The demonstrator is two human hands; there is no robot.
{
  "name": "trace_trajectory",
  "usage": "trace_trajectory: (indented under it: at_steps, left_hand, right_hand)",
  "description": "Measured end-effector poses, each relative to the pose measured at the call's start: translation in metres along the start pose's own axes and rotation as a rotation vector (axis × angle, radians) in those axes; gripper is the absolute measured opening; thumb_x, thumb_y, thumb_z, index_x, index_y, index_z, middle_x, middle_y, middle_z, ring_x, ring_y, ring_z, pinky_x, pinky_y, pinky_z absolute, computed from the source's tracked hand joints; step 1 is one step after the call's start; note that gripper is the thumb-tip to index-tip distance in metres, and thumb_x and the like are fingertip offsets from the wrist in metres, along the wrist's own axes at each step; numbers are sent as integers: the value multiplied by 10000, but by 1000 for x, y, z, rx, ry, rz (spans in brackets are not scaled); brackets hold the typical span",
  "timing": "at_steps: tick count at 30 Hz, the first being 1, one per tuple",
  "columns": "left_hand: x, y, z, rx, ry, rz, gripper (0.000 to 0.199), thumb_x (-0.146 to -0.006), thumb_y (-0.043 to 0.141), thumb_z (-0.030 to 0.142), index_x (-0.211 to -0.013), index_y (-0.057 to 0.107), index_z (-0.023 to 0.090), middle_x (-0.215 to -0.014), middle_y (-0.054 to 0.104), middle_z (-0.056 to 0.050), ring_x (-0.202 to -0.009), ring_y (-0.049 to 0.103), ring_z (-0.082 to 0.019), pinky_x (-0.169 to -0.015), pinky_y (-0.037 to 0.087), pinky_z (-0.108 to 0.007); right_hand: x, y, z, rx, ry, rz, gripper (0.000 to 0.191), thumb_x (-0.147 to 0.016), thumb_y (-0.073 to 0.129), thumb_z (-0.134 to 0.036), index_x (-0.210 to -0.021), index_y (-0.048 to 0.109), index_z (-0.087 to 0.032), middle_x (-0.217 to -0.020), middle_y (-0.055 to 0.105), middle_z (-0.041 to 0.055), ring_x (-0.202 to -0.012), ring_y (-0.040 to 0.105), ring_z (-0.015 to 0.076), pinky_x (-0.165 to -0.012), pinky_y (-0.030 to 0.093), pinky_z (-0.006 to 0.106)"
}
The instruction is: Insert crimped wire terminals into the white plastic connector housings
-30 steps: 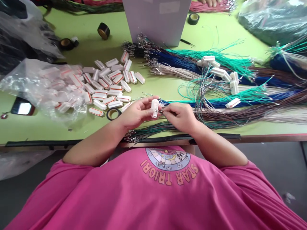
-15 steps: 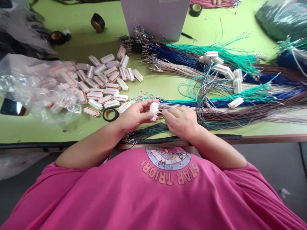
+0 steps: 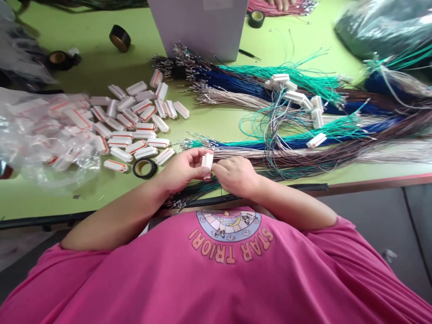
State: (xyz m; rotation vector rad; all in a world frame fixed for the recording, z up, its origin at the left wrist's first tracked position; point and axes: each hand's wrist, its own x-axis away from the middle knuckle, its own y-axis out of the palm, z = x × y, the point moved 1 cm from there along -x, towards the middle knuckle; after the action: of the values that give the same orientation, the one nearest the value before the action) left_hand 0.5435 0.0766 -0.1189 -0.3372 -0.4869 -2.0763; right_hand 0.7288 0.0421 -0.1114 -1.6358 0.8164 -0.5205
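Observation:
Near the table's front edge, my left hand [image 3: 184, 171] grips a white plastic connector housing [image 3: 207, 165] between thumb and fingers, standing nearly upright. My right hand [image 3: 236, 175] is closed right beside it, its fingertips at the housing's right side. Whatever those fingertips pinch is hidden, perhaps a thin wire. Under and behind both hands run bundles of wires with metal terminals, brown wires [image 3: 303, 155] and blue wires [image 3: 243, 145] among them. Left of my hands lie many loose white housings with orange strips [image 3: 137, 146].
A roll of black tape [image 3: 145, 168] lies by my left forearm, beside a clear plastic bag [image 3: 50, 166] of housings. Wired housings [image 3: 295, 96] rest on the bundles at right. A grey box [image 3: 199, 31] stands behind. Another person's hand [image 3: 282, 4] shows at the far edge.
The view has shifted, so everything appears further left. The housing in my left hand has turned slightly, and my right hand has come closer to it.

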Motion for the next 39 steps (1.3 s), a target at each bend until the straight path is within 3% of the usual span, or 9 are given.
trace_trajectory:
  at_steps: [4,8,12,17,20,26,30,35,39]
  left_hand:
    - [0,-6,7,-97,17,1,612,-632,923,363,-1112,599,169,-825,681,-9,-678,662,-140,-683,572,-287]
    - [1,-18,21,-340,34,-25,473,-737,823,375,-1093,583,175,-848,696,-34,-695,654,-153,-676,546,-295]
    - [6,-23,30,-796,54,30,370,-804,704,372,-1115,636,184,-973,724,-60,-801,658,-191,-725,509,-304]
    - [13,-15,33,-1119,65,87,377,-840,625,357,-1181,639,196,-996,730,-68,-860,661,-229,-781,464,-328]
    - [15,-11,31,-1165,109,69,334,-892,561,353,-1171,639,187,-984,727,-83,-828,651,-221,-761,451,-324]
    - [21,-13,35,-1179,52,-198,316,-875,562,344,-1139,676,213,-958,735,-65,-792,649,-208,-700,423,-301]
    - [22,-18,40,-1075,-40,-311,385,-779,636,307,-1149,705,222,-935,753,-46,-789,665,-210,-680,433,-282]
    - [20,-21,42,-1014,-49,-329,392,-784,640,302,-1160,694,204,-835,735,-29,-702,649,-187,-617,429,-263]
    - [23,-24,48,-844,-14,-206,413,-784,697,334,-1175,663,202,-830,706,-18,-694,649,-169,-637,458,-260]
  right_hand:
    - [-5,-7,8,-184,85,-53,277,-975,456,-196,-944,726,-143,-840,723,66,-679,529,137,-610,257,302]
    - [3,-40,37,-393,178,34,287,-987,472,-231,-944,743,-145,-879,741,59,-773,602,135,-704,359,263]
    - [18,-58,54,-93,322,-173,291,-959,483,-211,-873,756,-154,-849,738,81,-741,596,169,-677,327,295]
    - [28,-35,45,159,299,-315,295,-971,445,-155,-1019,736,-142,-1041,716,138,-898,609,224,-654,313,317]
    - [32,-25,42,160,261,-310,303,-989,426,-163,-1000,727,-132,-1043,706,140,-940,603,234,-697,346,322]
    - [38,-37,46,28,155,-407,277,-978,495,-241,-887,742,-156,-979,728,104,-874,614,209,-701,344,315]
    - [26,-40,48,4,188,-253,312,-1001,454,-242,-954,749,-152,-1009,721,113,-892,605,203,-717,343,313]
    - [7,-28,45,125,209,-221,319,-1002,426,-212,-976,734,-134,-1014,707,142,-866,572,215,-658,271,339]
    - [9,-24,49,-29,164,-259,248,-950,488,-215,-883,724,-177,-959,715,76,-819,568,176,-638,259,310]
